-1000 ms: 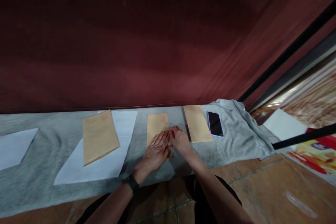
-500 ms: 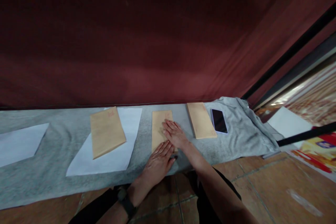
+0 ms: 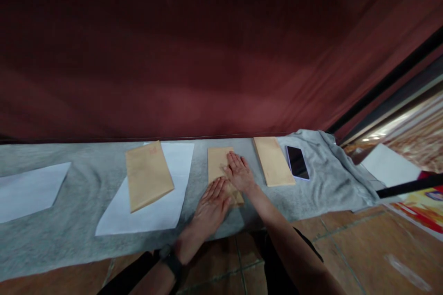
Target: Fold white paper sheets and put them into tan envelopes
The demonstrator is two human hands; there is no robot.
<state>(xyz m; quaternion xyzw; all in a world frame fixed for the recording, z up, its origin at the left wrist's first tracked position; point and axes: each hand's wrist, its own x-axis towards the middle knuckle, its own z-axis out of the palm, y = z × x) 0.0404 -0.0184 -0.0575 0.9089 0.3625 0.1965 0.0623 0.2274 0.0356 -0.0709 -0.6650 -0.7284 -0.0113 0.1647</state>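
Note:
A tan envelope (image 3: 217,162) lies flat on the grey cloth in front of me. My left hand (image 3: 212,205) rests on its lower left part, palm down with fingers stretched out. Higher up, my right hand (image 3: 239,173) lies flat on the envelope's right side, fingers extended. Neither hand grips anything. To the left, another tan envelope (image 3: 148,176) lies at a tilt on white paper (image 3: 114,219). On the right is a stack of tan envelopes (image 3: 275,161), beside a phone (image 3: 297,162) with a dark screen.
More white paper (image 3: 32,191) lies at the far left of the grey cloth (image 3: 83,221). A dark red curtain (image 3: 207,64) hangs behind. Black bars (image 3: 411,185), a white panel and a colourful printed box (image 3: 425,207) are at the right, above the tiled floor.
The whole view has shifted, so everything sits slightly further right. My right hand has moved to the envelope's right edge, a little away from my left hand.

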